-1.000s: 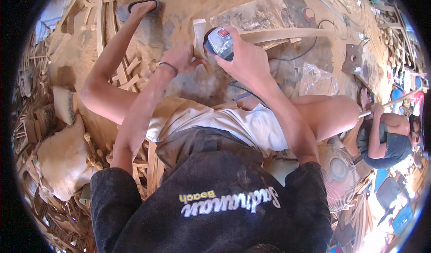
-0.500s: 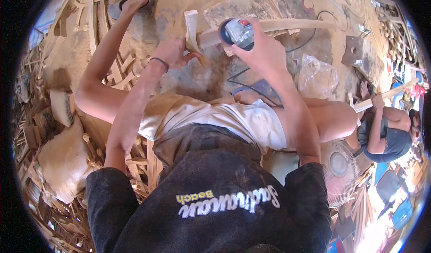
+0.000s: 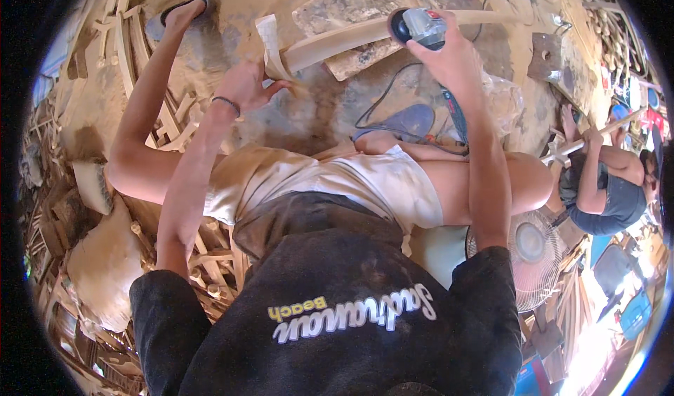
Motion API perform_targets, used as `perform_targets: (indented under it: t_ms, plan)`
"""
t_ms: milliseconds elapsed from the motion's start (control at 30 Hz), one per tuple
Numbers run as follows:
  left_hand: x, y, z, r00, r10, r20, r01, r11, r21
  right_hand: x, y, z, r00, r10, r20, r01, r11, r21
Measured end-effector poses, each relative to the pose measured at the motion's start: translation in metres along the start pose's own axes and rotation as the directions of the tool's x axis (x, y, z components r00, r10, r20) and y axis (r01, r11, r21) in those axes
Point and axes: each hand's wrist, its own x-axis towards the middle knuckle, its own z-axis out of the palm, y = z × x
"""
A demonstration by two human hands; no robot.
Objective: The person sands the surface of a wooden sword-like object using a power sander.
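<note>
My left hand (image 3: pixel 246 87) is closed round the near end of a short pale crosspiece (image 3: pixel 269 41) at the left end of a long curved wooden slat (image 3: pixel 333 43). My right hand (image 3: pixel 453 55) grips an angle grinder (image 3: pixel 425 28) from above. The grinder's round dark disc (image 3: pixel 399 27) is at the middle of the slat; whether it touches the wood I cannot tell. Part of the grinder's teal-and-dark body (image 3: pixel 455 111) shows beside my right forearm, which hides the rest.
A worn board (image 3: pixel 361 62) lies under the slat. A dark cord (image 3: pixel 393 87) loops near a blue sandal (image 3: pixel 411 121). Clear plastic (image 3: pixel 504 104) lies right of my forearm. A fan (image 3: pixel 530 245) stands behind my right knee; another person (image 3: pixel 604 192) sits at far right. Wood scraps (image 3: pixel 186 119) lie left.
My right hand has moved the grinder rightward along the slat, from near the crosspiece to the slat's middle. My left hand still holds the crosspiece. The whole view has shifted a little.
</note>
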Motion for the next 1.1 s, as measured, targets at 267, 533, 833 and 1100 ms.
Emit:
perform_targets:
  t_ms: [267, 533, 833, 1100]
  plan:
    - [-0.003, 0.013, -0.018, 0.995, -0.066, 0.079, 0.061, 0.996, 0.060, 0.044, 0.078, 0.001, 0.982, 0.061, -0.176, -0.053, 0.997, 0.051]
    - [-0.041, -0.062, -0.036, 0.993, -0.055, 0.101, 0.072, 0.983, -0.168, 0.043, 0.063, -0.002, 0.974, 0.082, -0.213, -0.059, 0.992, 0.110]
    - [-0.097, -0.148, -0.024, 0.985, -0.110, 0.134, 0.116, 0.992, -0.040, -0.064, -0.174, 0.055, 0.873, -0.338, 0.352, 0.301, 0.941, 0.158]
    - [-0.095, -0.156, -0.012, 0.968, -0.162, 0.193, 0.174, 0.983, -0.049, -0.050, -0.134, 0.056, 0.909, -0.310, 0.279, 0.297, 0.951, 0.087]
